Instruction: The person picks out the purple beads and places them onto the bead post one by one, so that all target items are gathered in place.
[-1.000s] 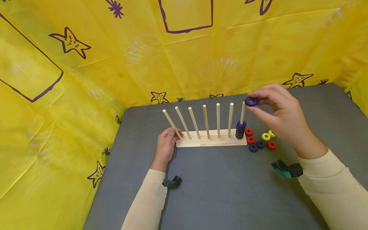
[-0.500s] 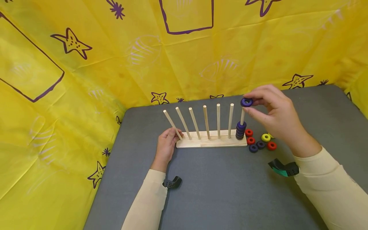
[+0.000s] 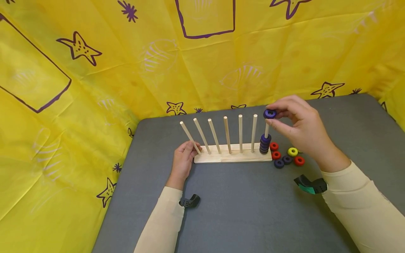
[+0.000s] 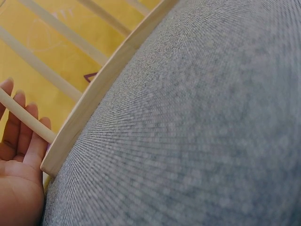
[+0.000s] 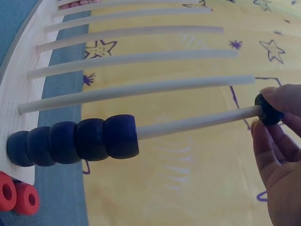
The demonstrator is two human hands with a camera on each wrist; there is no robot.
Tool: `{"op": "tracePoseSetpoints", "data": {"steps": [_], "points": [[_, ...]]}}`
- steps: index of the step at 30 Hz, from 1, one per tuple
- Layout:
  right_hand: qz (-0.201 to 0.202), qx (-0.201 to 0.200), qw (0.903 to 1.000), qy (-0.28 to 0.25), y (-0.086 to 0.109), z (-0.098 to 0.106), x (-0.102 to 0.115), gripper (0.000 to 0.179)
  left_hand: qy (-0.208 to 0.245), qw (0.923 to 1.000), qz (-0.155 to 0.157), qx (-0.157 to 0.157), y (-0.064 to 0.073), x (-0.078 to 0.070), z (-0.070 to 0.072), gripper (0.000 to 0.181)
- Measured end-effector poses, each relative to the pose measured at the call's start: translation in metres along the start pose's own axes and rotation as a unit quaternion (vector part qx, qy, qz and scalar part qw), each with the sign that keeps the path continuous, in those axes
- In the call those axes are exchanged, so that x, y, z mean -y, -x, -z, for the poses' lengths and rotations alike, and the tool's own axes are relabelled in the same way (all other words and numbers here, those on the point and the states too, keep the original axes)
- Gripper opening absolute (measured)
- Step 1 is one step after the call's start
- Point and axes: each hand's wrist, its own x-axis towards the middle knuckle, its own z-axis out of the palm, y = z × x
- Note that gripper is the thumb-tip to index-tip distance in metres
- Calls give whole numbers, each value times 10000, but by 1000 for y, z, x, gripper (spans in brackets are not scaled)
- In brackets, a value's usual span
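Note:
My right hand (image 3: 302,124) pinches a dark blue ring (image 3: 270,114) between thumb and fingers at the top of the rightmost peg (image 3: 267,130). In the right wrist view, the peg's tip meets the ring (image 5: 269,109). Lower on that peg sits a stack of several blue rings (image 3: 265,143). My left hand (image 3: 183,156) holds the left end of the wooden peg stand (image 3: 232,158); its bent fingers (image 4: 26,136) lie behind the leftmost peg (image 4: 28,118). The stand's other pegs are bare.
Right of the stand lie red rings (image 3: 299,161), dark blue rings (image 3: 279,163) and a yellow ring (image 3: 292,151). Something yellow beside them is mostly hidden by the right hand. Yellow patterned cloth (image 3: 202,70) hangs behind the grey table (image 3: 227,207).
My right hand has moved left and slightly down, bringing the blue ring from beside the rightmost peg to its top. The left hand and the stand have stayed still.

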Motion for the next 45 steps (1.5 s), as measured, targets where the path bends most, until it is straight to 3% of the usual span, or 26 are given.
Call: {"op": "tracePoseSetpoints", "data": {"steps": [20, 28, 40, 45], "points": [[-146, 47, 9996, 252, 7, -2, -10, 39, -14, 10000, 22, -52, 0, 2, 1, 39], [-123, 72, 9997, 194, 10, 0, -10, 42, 226, 9997, -75, 54, 0, 0, 0, 39], [-161, 80, 9998, -120, 14, 4, -11, 43, 300, 9995, -54, 32, 0, 0, -1, 38], [-390, 198, 9982, -404, 18, 9, -9, 31, 345, 9994, -39, 21, 0, 1, 0, 40]]}}
